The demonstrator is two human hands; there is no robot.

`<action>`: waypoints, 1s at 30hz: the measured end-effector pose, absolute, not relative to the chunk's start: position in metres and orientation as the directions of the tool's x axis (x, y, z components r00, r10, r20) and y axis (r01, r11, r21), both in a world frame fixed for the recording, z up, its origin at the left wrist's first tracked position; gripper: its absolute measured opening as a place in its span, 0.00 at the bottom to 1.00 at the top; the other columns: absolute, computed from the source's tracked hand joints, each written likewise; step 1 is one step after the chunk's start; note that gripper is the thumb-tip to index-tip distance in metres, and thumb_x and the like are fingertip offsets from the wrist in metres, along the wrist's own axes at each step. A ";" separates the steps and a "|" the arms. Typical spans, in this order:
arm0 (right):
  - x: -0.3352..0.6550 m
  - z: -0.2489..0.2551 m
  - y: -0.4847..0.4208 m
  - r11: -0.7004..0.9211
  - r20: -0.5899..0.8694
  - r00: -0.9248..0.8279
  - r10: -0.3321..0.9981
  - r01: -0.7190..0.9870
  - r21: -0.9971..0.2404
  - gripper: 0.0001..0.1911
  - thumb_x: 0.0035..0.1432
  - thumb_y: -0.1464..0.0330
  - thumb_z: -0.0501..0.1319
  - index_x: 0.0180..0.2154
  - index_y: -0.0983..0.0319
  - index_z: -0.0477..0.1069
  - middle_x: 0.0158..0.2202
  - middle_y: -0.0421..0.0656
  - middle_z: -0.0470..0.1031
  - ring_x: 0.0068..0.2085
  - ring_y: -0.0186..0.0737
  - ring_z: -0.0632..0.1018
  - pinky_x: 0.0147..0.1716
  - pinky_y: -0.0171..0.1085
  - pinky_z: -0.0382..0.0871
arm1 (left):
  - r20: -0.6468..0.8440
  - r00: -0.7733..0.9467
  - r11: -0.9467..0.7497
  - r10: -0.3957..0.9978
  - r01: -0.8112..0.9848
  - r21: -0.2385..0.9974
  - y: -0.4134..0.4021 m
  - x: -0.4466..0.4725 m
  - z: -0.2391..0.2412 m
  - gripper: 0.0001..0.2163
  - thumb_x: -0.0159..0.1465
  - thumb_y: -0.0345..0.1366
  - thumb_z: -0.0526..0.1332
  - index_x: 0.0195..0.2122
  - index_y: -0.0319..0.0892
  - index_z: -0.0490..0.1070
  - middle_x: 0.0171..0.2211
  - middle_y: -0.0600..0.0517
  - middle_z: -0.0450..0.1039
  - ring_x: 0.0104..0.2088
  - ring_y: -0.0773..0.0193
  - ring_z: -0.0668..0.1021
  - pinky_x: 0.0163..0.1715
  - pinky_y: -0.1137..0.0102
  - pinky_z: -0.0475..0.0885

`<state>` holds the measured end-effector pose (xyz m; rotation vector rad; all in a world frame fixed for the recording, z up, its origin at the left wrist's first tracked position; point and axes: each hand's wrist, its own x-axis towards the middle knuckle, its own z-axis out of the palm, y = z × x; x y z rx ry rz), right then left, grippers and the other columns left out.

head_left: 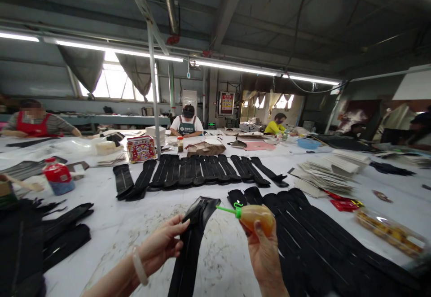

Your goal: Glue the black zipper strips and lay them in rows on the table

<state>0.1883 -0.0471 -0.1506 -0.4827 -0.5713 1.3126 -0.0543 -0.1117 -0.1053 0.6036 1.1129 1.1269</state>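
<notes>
My left hand (167, 239) pinches the edge of a long black strip (189, 261), raised off the white table near its top end. In my right hand (264, 252) is a soft squeeze bottle (257, 217) of amber liquid, lying sideways in my fingers. Its green nozzle (226, 209) points left, close to the strip's top edge; whether it touches I cannot tell. A row of similar black pieces (198, 170) lies beyond my hands, and more black strips (310, 229) overlap to the right of the bottle.
A stack of black pieces (23, 243) lies at the left, near a red-and-blue bottle (57, 176). Grey sheets (323, 173) are piled at the right, with a plastic box (390, 232) of yellowish items nearer. Several people sit at the far side, one in a dark apron (187, 128).
</notes>
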 end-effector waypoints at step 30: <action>0.202 -0.124 -0.054 0.228 0.230 0.074 0.970 -0.593 -0.772 0.35 0.38 0.65 0.78 0.49 0.55 0.70 0.37 0.38 0.78 0.36 0.40 0.79 0.36 0.40 0.75 | -0.352 -0.114 0.315 0.929 -0.256 0.914 -0.103 -0.042 -0.110 0.27 0.42 0.50 0.75 0.34 0.46 0.60 0.21 0.65 0.62 0.12 0.77 0.66 0.12 0.80 0.59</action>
